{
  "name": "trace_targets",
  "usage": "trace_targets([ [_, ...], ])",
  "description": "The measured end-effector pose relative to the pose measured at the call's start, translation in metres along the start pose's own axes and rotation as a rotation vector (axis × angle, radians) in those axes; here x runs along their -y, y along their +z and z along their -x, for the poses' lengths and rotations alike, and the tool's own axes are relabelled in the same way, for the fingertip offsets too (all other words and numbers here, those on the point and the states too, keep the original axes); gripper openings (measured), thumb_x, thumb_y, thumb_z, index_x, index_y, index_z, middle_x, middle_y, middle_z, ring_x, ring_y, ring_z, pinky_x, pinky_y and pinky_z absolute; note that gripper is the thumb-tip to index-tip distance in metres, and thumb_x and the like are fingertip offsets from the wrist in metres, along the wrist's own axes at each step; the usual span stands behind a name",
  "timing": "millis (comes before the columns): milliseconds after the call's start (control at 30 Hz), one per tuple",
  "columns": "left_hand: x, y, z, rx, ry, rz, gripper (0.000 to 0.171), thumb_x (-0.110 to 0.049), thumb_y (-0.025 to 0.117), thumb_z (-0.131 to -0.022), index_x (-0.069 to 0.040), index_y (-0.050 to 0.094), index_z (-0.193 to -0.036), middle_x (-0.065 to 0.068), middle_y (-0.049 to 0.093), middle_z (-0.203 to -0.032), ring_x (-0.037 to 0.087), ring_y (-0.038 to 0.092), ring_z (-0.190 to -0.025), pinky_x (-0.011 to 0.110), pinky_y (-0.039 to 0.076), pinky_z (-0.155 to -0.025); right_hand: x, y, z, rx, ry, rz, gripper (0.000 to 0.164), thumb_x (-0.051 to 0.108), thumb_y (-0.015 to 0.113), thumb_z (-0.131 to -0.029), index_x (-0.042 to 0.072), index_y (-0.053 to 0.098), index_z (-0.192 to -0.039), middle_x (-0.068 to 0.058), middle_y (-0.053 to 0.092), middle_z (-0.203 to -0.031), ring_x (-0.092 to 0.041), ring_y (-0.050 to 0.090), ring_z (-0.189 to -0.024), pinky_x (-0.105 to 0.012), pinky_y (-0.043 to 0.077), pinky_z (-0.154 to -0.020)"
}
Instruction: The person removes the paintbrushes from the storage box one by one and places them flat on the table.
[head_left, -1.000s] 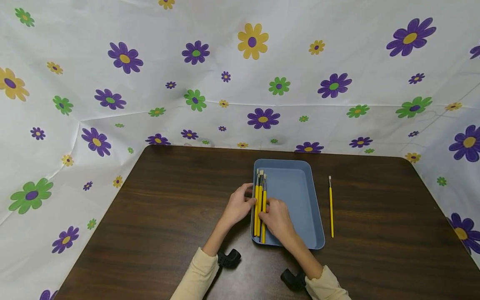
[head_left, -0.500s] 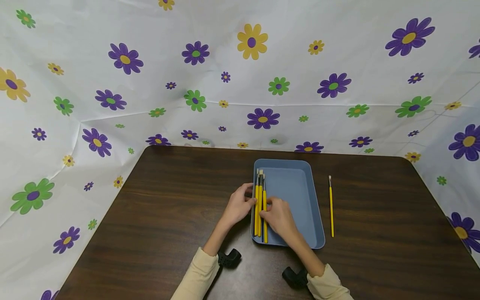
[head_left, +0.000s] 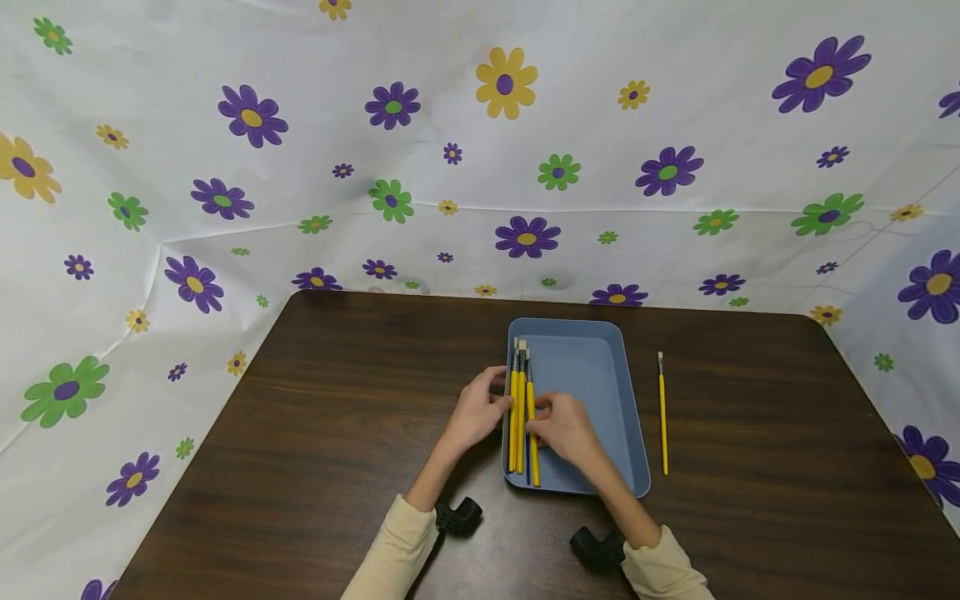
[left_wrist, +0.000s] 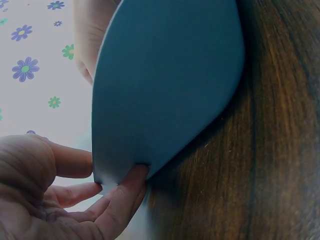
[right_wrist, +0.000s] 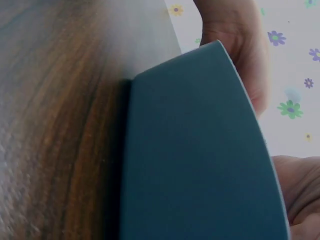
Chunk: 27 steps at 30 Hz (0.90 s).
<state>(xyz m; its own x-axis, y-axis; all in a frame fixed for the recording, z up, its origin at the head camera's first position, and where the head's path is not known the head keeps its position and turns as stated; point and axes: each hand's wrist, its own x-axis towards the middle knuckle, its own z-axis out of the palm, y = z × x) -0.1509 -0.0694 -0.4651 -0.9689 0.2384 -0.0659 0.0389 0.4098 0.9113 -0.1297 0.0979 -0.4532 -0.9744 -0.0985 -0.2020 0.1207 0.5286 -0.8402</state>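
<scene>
The table (head_left: 360, 375) (dark, wood-grained) bears a blue tray (head_left: 577, 367) — and a yellow paintbrush (head_left: 663, 421).

I count one blue tray (head_left: 581, 375) on one table (head_left: 360, 375), with three yellow-handled brushes (head_left: 521, 417) along the tray's left edge; whether the dark strip (head_left: 528, 468) among them is another, I can't tell. One lone brush (head_left: 663, 417) lies toward the table's right edge. My hands (head_left: 476, 410) number two.

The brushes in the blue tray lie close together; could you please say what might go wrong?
The right hand, at the rightmost yellow brush in the blue tray, might nudge the dark-handled brush close beside it. Should the left hand loosen its grip, the tray might slide.
</scene>
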Motion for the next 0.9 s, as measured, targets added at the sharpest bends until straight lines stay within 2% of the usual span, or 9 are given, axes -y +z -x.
trace_targets([
  [533,0.001,0.000,0.000,0.000,-0.009,0.016,0.048,-0.003,0.062,-0.101,0.002,0.051,-0.147,0.024,0.060,-0.131,0.030,0.070,-0.098,0.035,0.059,-0.067,-0.002,-0.017,0.002,0.029,-0.008,-0.031,0.036,-0.007,0.071,-0.086,-0.017,0.064,-0.121,-0.010,0.069,-0.081,-0.019,0.067,-0.059,-0.035,0.060,-0.057],
  [733,0.001,0.000,0.000,-0.003,-0.007,0.019,0.047,-0.003,0.062,-0.101,0.002,0.051,-0.147,0.024,0.060,-0.131,0.030,0.070,-0.098,0.035,0.059,-0.068,0.001,-0.036,0.005,0.065,-0.051,-0.103,0.037,-0.007,0.067,-0.087,-0.017,0.063,-0.122,-0.013,0.069,-0.085,-0.023,0.069,-0.064,-0.040,0.062,-0.063],
  [900,0.001,0.000,0.001,-0.004,-0.005,0.015,0.048,-0.003,0.062,-0.101,0.002,0.051,-0.147,0.024,0.060,-0.131,0.030,0.070,-0.098,0.035,0.059,-0.069,0.004,-0.057,0.010,0.051,-0.073,-0.134,0.040,-0.006,0.066,-0.089,-0.017,0.061,-0.126,-0.016,0.070,-0.091,-0.026,0.071,-0.069,-0.043,0.063,-0.067],
])
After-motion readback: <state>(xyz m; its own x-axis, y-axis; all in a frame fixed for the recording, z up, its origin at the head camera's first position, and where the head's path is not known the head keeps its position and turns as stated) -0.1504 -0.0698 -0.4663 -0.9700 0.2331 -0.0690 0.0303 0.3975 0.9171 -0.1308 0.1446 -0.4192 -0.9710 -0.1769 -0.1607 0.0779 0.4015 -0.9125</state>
